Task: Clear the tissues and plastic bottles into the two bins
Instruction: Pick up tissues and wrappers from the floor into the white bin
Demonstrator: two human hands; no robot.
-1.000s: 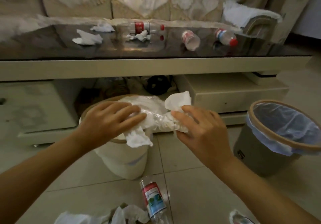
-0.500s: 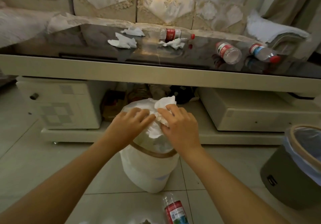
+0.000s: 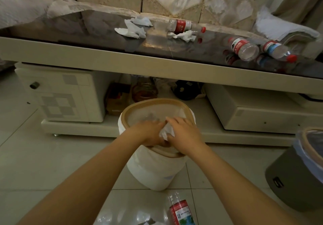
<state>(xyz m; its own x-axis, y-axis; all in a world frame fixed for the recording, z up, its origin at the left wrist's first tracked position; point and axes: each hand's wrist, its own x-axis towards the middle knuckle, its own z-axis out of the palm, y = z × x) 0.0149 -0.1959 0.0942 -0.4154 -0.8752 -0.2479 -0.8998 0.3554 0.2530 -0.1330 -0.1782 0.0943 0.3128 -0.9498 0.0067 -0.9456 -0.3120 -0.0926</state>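
Tissue wad (image 3: 166,132) bunched without clear long axis, grasped between our left hand (image 3: 150,132) and right hand (image 3: 183,131), inside white bin (image 3: 153,168), floor bottle (image 3: 180,213) lengthwise toward us, grey bin (image 3: 295,181) rightward

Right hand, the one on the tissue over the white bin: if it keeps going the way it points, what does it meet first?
Probably the left hand; depth is unclear.

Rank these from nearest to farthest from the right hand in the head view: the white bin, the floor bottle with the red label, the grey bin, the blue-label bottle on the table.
1. White bin: directly under the right hand.
2. Floor bottle with the red label: below, on the tiles.
3. Grey bin: far right, on the floor.
4. Blue-label bottle: up on the table's right end.
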